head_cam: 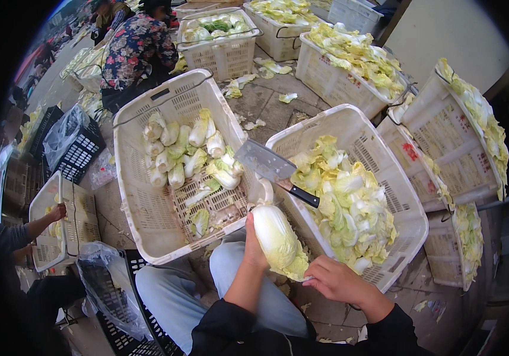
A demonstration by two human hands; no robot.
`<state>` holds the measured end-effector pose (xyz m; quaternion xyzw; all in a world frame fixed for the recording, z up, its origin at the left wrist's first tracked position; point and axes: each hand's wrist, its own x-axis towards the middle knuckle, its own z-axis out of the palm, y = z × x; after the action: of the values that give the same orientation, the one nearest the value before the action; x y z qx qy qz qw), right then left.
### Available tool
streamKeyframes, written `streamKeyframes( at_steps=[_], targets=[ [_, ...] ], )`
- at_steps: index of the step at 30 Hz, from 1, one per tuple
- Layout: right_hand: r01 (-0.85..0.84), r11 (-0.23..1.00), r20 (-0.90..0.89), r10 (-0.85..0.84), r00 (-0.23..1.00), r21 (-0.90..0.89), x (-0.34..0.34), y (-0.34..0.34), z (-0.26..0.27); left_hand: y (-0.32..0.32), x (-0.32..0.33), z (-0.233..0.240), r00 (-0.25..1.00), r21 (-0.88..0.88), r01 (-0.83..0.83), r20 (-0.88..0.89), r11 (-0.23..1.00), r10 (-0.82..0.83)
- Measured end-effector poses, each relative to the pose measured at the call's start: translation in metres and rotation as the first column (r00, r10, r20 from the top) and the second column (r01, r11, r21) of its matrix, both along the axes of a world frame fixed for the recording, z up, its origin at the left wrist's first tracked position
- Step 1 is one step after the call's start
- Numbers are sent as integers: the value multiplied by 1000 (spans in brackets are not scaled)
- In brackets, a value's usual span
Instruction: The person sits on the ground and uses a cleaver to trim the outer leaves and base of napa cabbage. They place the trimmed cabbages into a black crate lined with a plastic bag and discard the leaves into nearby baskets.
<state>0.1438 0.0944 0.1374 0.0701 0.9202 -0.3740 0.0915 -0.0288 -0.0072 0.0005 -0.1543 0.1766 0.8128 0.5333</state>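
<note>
A napa cabbage [276,233] rests in my left hand [252,247], which grips it from the left near its base. My right hand [335,277] pinches the leafy tip of an outer leaf at the cabbage's lower right. Just beyond the cabbage, a cleaver [268,161] with a black handle lies across the rims of two white plastic crates. In the left crate [141,213], several small napa cabbages [176,174] lie with some loose leaves. Loose yellow-green cabbage leaves [354,209] are heaped in the right crate [390,171].
More white crates [348,80] filled with leaves stand behind and to the right. One crate [221,46] at the back holds cabbages. A person in a floral top [136,49] crouches at upper left. Another person's hand [58,212] touches a crate at left. Black crates [74,142] hold plastic bags.
</note>
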Motion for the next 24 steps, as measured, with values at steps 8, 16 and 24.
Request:
streamKeyframes(
  at_steps=[8, 16, 24],
  targets=[
    [474, 877, -15, -475, 880, 72, 10, 10, -7, 4, -5, 5, 956, 534, -210, 289, 819, 56],
    [572, 820, -425, -520, 741, -6, -48, -81, -61, -10, -5, 16, 997, 220, 48, -64, 974, -35],
    [436, 883, -671, -218, 708, 173, -30, -78, -59, -7, -4, 9, 998, 306, 54, 17, 950, -62]
  ],
)
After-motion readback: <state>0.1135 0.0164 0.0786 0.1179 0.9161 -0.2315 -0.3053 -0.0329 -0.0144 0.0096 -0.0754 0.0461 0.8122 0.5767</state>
